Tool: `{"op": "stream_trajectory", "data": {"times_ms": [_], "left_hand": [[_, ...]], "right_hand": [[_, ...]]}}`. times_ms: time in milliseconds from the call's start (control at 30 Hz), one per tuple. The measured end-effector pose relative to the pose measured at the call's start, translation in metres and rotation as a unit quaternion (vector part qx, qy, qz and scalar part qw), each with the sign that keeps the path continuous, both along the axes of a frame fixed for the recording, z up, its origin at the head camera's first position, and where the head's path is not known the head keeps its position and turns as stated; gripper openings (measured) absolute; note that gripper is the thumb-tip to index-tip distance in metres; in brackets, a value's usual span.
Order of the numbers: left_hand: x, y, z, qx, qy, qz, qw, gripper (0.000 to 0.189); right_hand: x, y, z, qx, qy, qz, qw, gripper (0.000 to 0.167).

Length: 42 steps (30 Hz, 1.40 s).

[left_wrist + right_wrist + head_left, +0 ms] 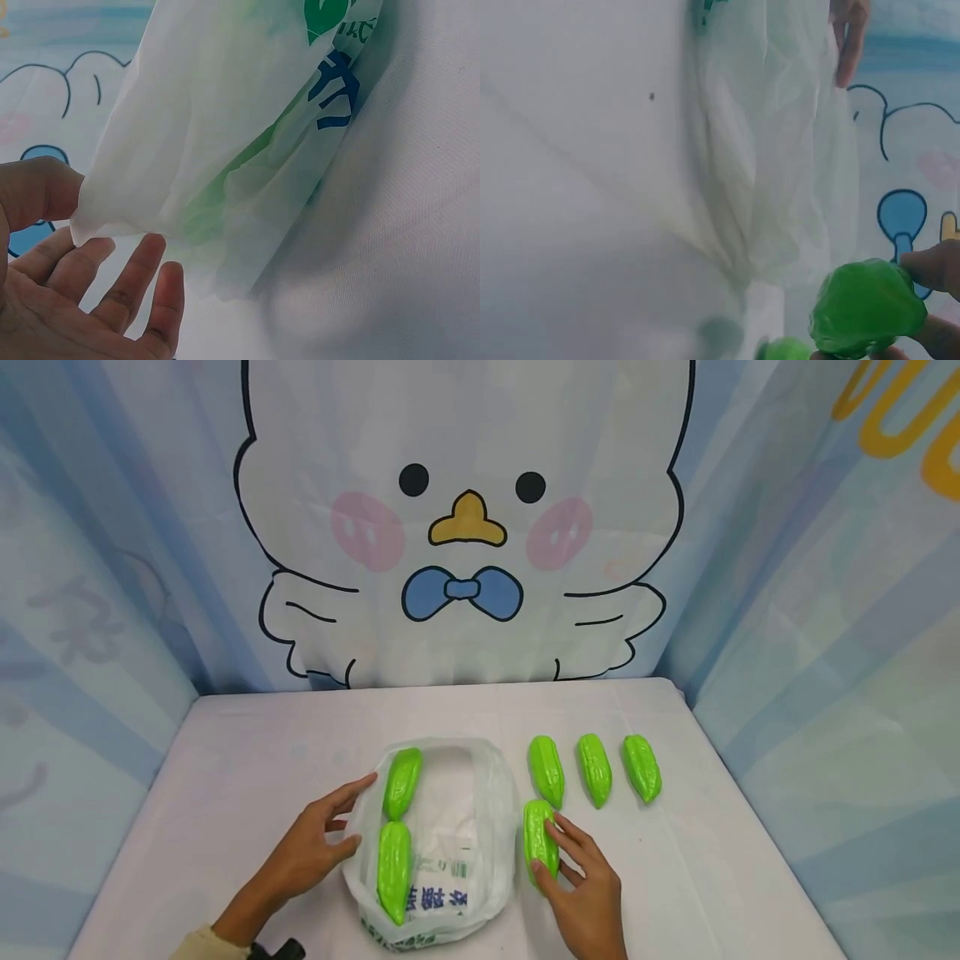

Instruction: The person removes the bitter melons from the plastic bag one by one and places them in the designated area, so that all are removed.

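Note:
A white, translucent plastic bag stands on the table with its mouth wide open. My left hand holds the bag's left rim; in the left wrist view, thumb and fingers meet its thin edge. Inside, against the left wall, two shiny green toy bitter melons lie end to end. To the right of the bag, my right hand grips another green toy bitter melon between thumb and fingers, roughly upright. The right wrist view shows this melon end-on, close to the bag's side.
Three more toy bitter melons, the left one, the middle one and the right one, lie in a row behind the right hand. The white-covered table meets printed cloth walls at the back and sides.

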<state>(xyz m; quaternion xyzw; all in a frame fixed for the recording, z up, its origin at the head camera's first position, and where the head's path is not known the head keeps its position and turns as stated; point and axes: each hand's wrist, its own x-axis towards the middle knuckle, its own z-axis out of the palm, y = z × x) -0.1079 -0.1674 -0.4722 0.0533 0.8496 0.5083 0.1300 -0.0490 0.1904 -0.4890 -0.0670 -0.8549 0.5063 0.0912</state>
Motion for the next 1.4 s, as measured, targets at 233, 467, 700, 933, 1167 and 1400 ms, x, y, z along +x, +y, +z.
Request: {"op": "stream_trajectory", "data": {"times_ms": [233, 467, 700, 933, 1167, 1400], "left_hand": [[0.001, 0.001, 0.002, 0.004, 0.003, -0.001, 1.0, 0.081], [0.0, 0.002, 0.001, 0.005, -0.003, 0.003, 1.0, 0.082], [0.0, 0.003, -0.001, -0.001, -0.006, 0.01, 0.9999, 0.081], [-0.001, 0.003, -0.001, 0.001, 0.001, 0.011, 0.9999, 0.08], [-0.001, 0.002, -0.001, 0.001, 0.0, 0.01, 0.9999, 0.081], [-0.001, 0.002, 0.0, -0.005, 0.001, 0.01, 0.9999, 0.081]], "right_hand": [[-0.002, 0.014, -0.012, 0.025, -0.033, -0.014, 0.9991, 0.059], [-0.003, 0.017, -0.022, 0.033, -0.041, -0.013, 0.9985, 0.059], [-0.003, 0.018, -0.027, 0.042, -0.036, -0.012, 0.9984, 0.059], [-0.005, 0.017, -0.026, 0.049, -0.042, -0.016, 0.9978, 0.059], [-0.004, 0.015, -0.02, 0.072, -0.024, -0.029, 0.9967, 0.062], [-0.003, 0.007, -0.013, 0.08, 0.049, -0.045, 0.9945, 0.064]]}}
